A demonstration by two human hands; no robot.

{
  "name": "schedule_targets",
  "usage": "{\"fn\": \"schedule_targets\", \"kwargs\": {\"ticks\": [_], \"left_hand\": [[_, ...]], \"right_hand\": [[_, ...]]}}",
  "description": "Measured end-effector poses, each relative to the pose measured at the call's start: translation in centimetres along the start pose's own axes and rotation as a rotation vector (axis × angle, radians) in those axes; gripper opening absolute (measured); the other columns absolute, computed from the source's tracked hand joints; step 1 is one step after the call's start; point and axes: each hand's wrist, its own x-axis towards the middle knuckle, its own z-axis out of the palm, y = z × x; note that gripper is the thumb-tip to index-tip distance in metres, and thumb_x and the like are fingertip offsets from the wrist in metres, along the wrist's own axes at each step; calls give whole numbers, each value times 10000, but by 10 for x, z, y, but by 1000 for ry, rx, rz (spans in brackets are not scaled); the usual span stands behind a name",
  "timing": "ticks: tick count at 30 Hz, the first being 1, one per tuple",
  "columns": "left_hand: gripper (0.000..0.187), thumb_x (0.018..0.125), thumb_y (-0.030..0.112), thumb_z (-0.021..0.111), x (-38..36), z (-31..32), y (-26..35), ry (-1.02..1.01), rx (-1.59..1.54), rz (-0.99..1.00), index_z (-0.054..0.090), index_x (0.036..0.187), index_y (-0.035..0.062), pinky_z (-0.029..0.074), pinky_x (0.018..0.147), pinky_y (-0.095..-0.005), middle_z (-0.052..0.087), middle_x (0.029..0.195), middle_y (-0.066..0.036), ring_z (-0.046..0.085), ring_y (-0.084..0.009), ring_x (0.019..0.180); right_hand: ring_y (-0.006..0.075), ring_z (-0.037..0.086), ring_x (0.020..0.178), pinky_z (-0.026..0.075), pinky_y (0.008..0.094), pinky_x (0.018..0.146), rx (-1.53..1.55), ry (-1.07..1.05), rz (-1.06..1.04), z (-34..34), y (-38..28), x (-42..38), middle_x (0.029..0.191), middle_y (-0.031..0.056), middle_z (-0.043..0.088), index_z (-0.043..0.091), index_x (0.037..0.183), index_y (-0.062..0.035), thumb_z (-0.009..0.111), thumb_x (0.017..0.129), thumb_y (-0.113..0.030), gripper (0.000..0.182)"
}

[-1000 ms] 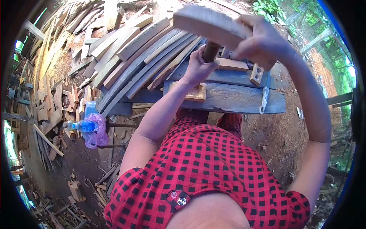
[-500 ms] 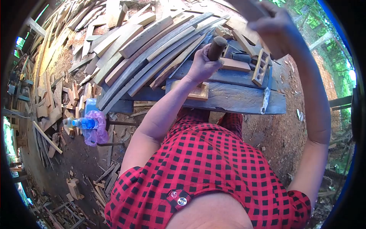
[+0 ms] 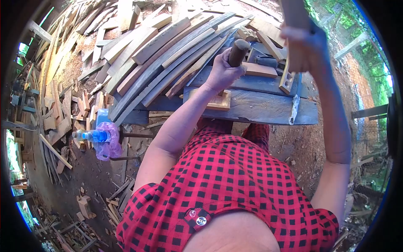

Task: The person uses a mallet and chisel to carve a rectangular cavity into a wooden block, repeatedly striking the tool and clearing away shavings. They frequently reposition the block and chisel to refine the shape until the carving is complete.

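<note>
My left hand (image 3: 226,72) is wrapped round the dark wooden handle of a chisel (image 3: 239,51), held upright. Its blade, mostly hidden by the hand, points down at a small mortised wooden block (image 3: 222,103) on the bench near my body. Raised at the right, my right hand (image 3: 307,47) is closed round a thick wooden bar (image 3: 296,16), blurred and cut off by the top edge. It is apart from the chisel. Beyond the right hand's wrist lies a wooden piece with square holes (image 3: 286,82), partly hidden.
The dark plank bench (image 3: 264,110) carries a reddish wood block (image 3: 259,69) and a tool with a white-wrapped end (image 3: 294,110). Long boards (image 3: 168,54) are stacked at the left. Bottles in a pink plastic bag (image 3: 110,140) stand beside it. Wood scraps (image 3: 86,206) litter the ground.
My right hand has come down and the wooden bar in it now stands more upright. My left hand and the chisel have stayed in place.
</note>
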Motion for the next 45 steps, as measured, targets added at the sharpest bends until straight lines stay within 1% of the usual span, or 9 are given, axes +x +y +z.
{"fn": "schedule_targets", "kwargs": {"ticks": [2,6,8,18,23,25,29,40,45], "left_hand": [[383,732,-4,674,0,-1,1,-20,13,-9,537,1089,11,457,617,-217,564,842,5,532,-52,694],[353,730,16,695,0,-4,-3,-35,42,-2,534,1044,22,465,566,-232,556,762,9,538,-58,626],[331,733,42,713,0,-5,-4,-34,32,-1,530,1009,30,465,540,-227,552,745,10,534,-52,606],[241,759,42,711,4,-13,-7,44,-52,46,495,863,69,462,445,-213,561,674,7,546,-55,520],[128,757,17,678,-15,-4,-2,123,14,146,554,736,47,438,468,-216,558,617,-3,532,-76,491],[130,754,14,676,-19,-2,-3,112,31,160,553,727,47,433,470,-216,558,615,-5,532,-77,490],[136,744,10,676,-14,-7,-5,108,34,149,550,709,46,422,453,-216,551,598,-12,530,-82,475],[129,746,-1,655,12,-3,-7,241,-14,57,537,744,51,405,417,-237,532,572,-13,514,-95,444],[180,736,-10,688,-49,13,-23,289,156,368,527,763,68,438,492,-234,562,648,-17,545,-97,533]], "right_hand": [[137,613,760,501,259,687,-285,-130,-124,21,35,-9,873,41,650,607,1148,45,785,591,-280,669],[155,615,824,499,288,748,-101,-287,80,13,49,-19,927,57,643,604,1172,31,790,587,-266,682],[168,628,807,498,285,757,-156,-72,-156,10,78,-21,932,119,666,620,1101,62,795,561,-291,668],[391,580,1002,488,455,839,-782,117,78,43,249,-88,1060,200,574,473,1270,-53,820,539,-331,855],[377,455,1182,406,463,961,-895,51,226,50,249,-87,1197,181,500,399,1335,-30,841,545,-398,978],[371,374,1269,345,450,1029,-1056,245,-212,61,233,-90,1316,200,438,365,1376,-7,840,563,-458,1044],[368,426,1258,349,449,1045,-704,-14,-469,114,197,-90,1365,225,423,350,1392,15,823,600,-475,1045],[363,567,1047,486,435,882,-380,-152,-220,171,225,-73,1102,164,545,451,1244,-36,837,579,-239,796],[371,561,1049,505,457,853,-397,-126,-252,172,224,-75,1090,172,539,451,1175,-43,788,602,-220,688]]}}
